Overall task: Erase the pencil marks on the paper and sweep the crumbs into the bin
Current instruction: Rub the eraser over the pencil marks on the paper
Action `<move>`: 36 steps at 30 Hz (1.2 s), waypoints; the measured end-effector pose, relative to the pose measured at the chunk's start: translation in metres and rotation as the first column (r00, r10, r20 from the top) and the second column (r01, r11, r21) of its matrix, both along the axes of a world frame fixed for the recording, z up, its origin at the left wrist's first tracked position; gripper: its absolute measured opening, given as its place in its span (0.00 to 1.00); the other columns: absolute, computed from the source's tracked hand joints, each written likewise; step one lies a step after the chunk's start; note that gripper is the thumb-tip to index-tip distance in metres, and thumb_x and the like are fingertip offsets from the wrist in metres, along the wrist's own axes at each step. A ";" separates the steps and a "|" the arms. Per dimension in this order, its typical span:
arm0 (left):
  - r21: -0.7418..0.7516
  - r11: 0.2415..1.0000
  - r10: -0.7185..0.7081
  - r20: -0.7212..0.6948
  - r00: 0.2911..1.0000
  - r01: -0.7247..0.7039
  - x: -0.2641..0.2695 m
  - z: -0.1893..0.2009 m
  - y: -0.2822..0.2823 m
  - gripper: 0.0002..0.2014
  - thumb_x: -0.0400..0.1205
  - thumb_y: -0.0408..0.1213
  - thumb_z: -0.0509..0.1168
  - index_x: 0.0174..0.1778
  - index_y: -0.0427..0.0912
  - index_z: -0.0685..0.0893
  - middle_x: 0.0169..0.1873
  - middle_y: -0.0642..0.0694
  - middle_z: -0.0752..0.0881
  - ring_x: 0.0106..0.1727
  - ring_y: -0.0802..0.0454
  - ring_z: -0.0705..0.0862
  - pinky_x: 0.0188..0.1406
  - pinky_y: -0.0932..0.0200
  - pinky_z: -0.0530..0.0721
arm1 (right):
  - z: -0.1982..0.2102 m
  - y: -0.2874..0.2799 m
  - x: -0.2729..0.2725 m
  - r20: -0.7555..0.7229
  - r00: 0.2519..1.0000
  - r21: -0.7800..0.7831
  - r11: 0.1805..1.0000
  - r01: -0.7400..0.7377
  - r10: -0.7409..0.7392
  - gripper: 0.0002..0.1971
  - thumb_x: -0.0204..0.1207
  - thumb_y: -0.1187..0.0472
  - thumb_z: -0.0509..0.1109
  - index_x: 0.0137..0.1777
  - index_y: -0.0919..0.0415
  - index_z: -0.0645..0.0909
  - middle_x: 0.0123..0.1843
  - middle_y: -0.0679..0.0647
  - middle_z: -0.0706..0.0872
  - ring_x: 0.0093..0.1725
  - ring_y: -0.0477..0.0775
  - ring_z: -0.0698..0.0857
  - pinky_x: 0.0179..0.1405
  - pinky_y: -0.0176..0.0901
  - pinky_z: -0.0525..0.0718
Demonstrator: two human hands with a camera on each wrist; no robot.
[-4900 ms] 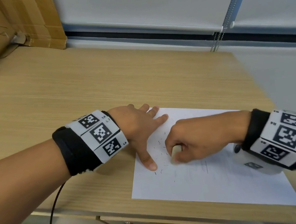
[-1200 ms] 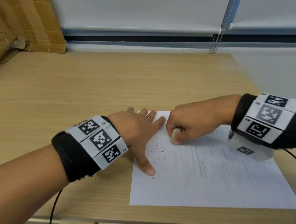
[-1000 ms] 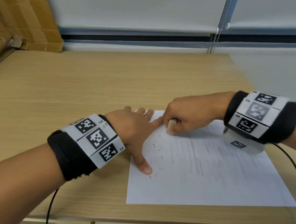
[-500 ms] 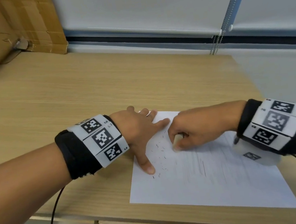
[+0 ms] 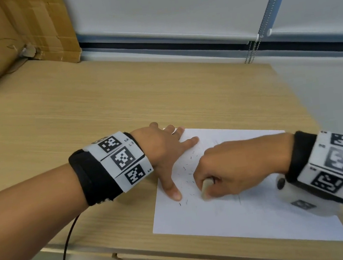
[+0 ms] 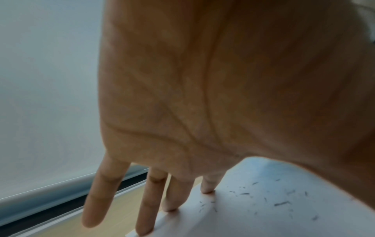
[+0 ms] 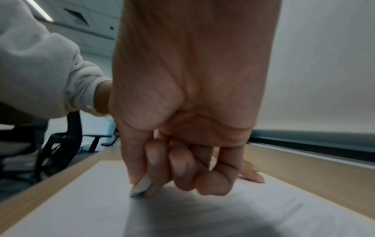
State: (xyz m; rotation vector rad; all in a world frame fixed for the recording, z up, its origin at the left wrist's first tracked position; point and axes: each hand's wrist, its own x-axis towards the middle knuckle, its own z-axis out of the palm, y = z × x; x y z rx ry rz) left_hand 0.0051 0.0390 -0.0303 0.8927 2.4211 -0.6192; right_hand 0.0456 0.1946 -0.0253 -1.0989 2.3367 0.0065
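Note:
A white sheet of paper (image 5: 231,213) with faint pencil lines lies near the front edge of the wooden desk (image 5: 76,111). My left hand (image 5: 167,154) lies flat on the sheet's left edge, fingers spread, thumb pointing toward me. My right hand (image 5: 226,172) grips a small white eraser (image 5: 205,187) and presses its tip onto the paper. In the right wrist view the eraser (image 7: 141,186) touches the sheet (image 7: 81,208) between thumb and fingers. Dark eraser crumbs (image 5: 188,171) lie scattered between the two hands, and the crumbs (image 6: 282,203) show beside the left hand's fingers (image 6: 172,197). No bin is in view.
Cardboard boxes (image 5: 1,36) stand at the desk's far left corner. A window blind (image 5: 172,9) with a bead chain (image 5: 252,51) runs along the back. The desk's right edge (image 5: 292,96) drops off just past the paper. A black cable (image 5: 66,252) hangs below my left wrist.
My right hand has slid the eraser back toward me and to the right, from the sheet's top left corner to near my left thumb. The left hand stays put.

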 end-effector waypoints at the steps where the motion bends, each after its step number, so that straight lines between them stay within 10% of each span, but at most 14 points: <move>1: 0.003 1.000 -0.003 0.001 1.000 0.003 0.000 0.000 0.000 0.70 0.59 0.73 0.74 0.83 0.56 0.31 0.85 0.43 0.39 0.85 0.43 0.46 0.78 0.35 0.50 | 0.000 0.002 -0.006 -0.021 1.000 -0.016 1.000 0.021 -0.022 0.11 0.78 0.57 0.62 0.36 0.61 0.78 0.31 0.53 0.82 0.27 0.50 0.72 0.34 0.46 0.77; 36: 0.025 0.998 0.051 0.045 0.998 -0.052 -0.001 -0.002 -0.005 0.72 0.60 0.73 0.73 0.84 0.46 0.30 0.85 0.46 0.35 0.85 0.45 0.41 0.81 0.41 0.48 | -0.002 0.014 -0.027 -0.058 0.996 -0.009 0.998 0.065 -0.065 0.12 0.75 0.56 0.64 0.35 0.63 0.79 0.31 0.56 0.83 0.28 0.50 0.72 0.33 0.50 0.78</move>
